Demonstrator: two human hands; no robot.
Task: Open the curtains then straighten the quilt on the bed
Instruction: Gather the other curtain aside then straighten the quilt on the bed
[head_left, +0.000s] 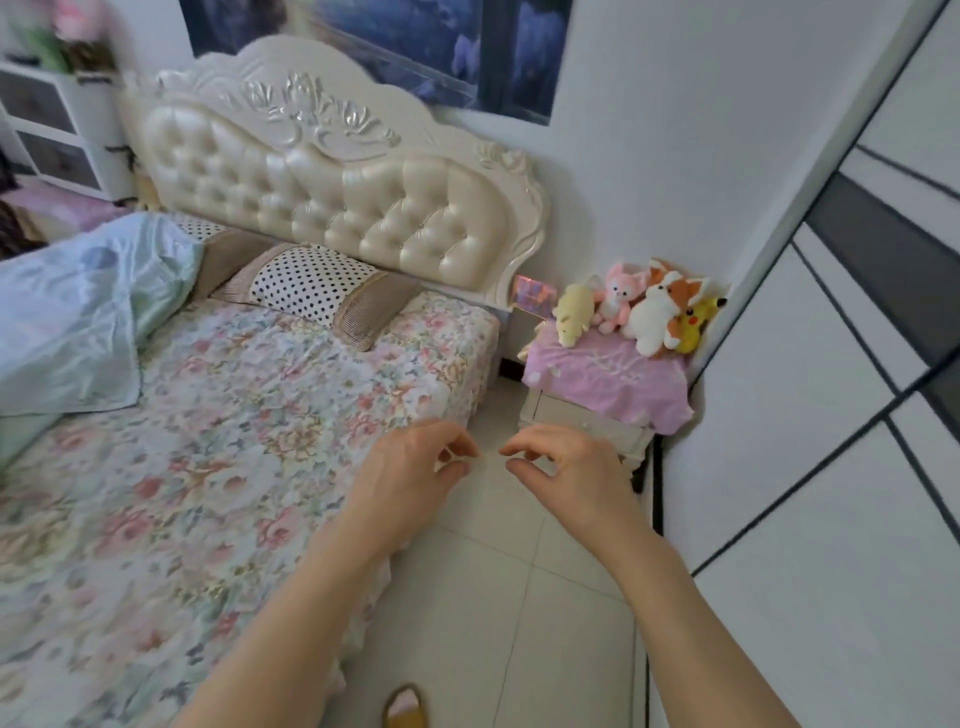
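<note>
A pale blue and green quilt (78, 317) lies bunched at the left of the bed, on a floral sheet (218, 447). Two polka-dot pillows (311, 286) rest against the cream tufted headboard (332, 182). My left hand (415, 478) and my right hand (566, 473) hover side by side over the bed's right edge, well apart from the quilt. Both have curled fingers, thumb and forefinger tips close together. A faint pale sliver shows between the two hands; whether either hand pinches it is unclear. No curtains are in view.
A nightstand (587, 415) under a pink cloth (613, 374) carries several plush toys (644, 312) right of the bed. A white wardrobe (831, 415) with dark lines fills the right side. Tiled floor (498, 597) runs between it and the bed, with a yellow slipper (405, 706).
</note>
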